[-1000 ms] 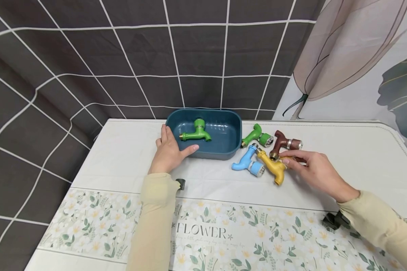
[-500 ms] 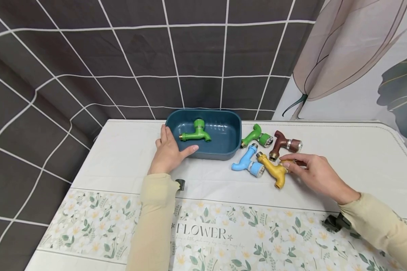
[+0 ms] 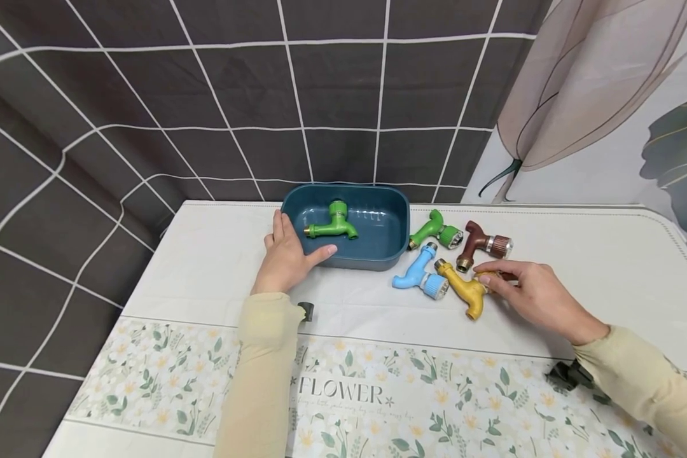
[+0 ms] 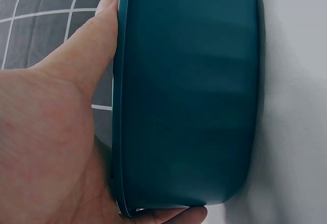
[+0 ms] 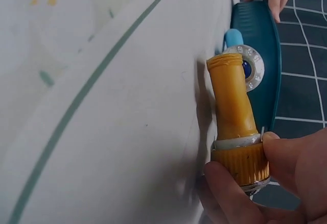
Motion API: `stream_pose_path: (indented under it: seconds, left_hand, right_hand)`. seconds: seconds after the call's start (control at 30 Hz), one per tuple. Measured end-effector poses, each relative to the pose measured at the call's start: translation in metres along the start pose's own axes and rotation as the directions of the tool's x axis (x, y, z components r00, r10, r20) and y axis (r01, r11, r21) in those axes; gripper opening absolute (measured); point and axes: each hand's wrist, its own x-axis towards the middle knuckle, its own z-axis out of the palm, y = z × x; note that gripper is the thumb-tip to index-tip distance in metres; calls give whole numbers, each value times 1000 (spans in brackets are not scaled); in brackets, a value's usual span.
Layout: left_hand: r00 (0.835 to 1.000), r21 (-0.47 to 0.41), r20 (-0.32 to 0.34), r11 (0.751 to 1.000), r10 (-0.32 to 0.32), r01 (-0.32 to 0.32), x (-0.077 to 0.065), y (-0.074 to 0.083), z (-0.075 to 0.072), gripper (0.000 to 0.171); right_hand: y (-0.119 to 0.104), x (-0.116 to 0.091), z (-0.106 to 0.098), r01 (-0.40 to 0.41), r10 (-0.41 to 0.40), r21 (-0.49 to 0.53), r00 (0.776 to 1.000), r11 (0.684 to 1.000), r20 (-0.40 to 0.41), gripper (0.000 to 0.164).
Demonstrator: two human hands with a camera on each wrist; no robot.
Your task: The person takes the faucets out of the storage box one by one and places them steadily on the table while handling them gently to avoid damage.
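Observation:
My left hand (image 3: 283,261) holds the near left corner of a dark teal plastic basin (image 3: 378,232), its thumb over the front rim and its fingers along the outer left wall. Inside the basin lies a green tap (image 3: 333,226). With thumb and fingers, my right hand (image 3: 532,294) pinches the ribbed handle of a yellow tap (image 5: 232,99). Its body points left, close beside a light blue tap (image 3: 419,273) and a brown tap (image 3: 481,245). In the head view the fingers hide most of the yellow handle.
Another green tap (image 3: 435,230) lies against the basin's right side. A white tablecloth (image 3: 206,254) with a floral band covers the table. Directly behind the basin hangs a dark grid-patterned curtain (image 3: 343,95), with a leaf-print cloth (image 3: 595,95) at the right.
The yellow tap has shifted slightly toward the front with my right hand, away from the brown tap. My left hand and the basin stay in place.

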Motion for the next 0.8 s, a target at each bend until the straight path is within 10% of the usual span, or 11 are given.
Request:
stream_pose_path:
  seconds: [0.8]
  left_hand:
    - [1000,-5,-2,1000,-3,3,1,0,0,122]
  right_hand:
    - [1,1,0,55,-55,-61,999,997,0,22]
